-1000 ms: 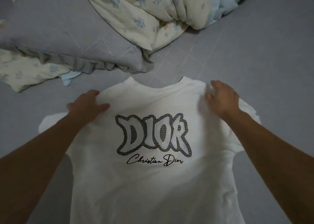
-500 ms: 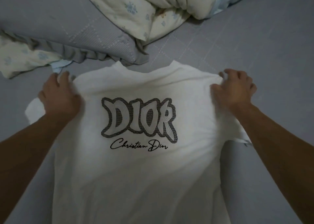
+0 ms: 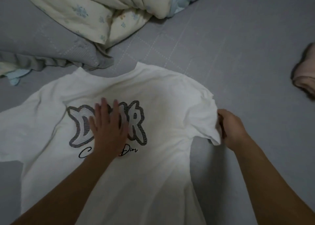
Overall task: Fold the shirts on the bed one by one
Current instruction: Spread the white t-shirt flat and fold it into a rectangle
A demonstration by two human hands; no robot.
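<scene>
**White shirt spread flat, one sleeve pinched**

Grey bedsheet (image 3: pixel 238 57) with a faint stitched grid stretches across most of what we see. On it, close in front of us, lies the white shirt (image 3: pixel 162 108), spread out with its collar pointing away and a large grey-outlined logo (image 3: pixel 136 122) facing up, script lettering just below it.

Our left hand (image 3: pixel 109 129) lies palm-down and flat on the middle of the logo, fingers spread and extended, gripping nothing. Our right hand (image 3: pixel 233 129) is at the shirt's right sleeve (image 3: pixel 204 122), fingers curled closed around the sleeve's edge, the cloth bunched in the pinch. The left sleeve (image 3: pixel 20 132) lies flat and loose on the sheet.

Beyond the collar, a grey ruffled pillow (image 3: pixel 51 50) sits at the upper left, with a cream floral quilt (image 3: pixel 95 11) heaped over and behind it. At the far right edge, well apart from the shirt, we see a pinkish garment (image 3: pixel 305 74), partly cut off by the frame.
</scene>
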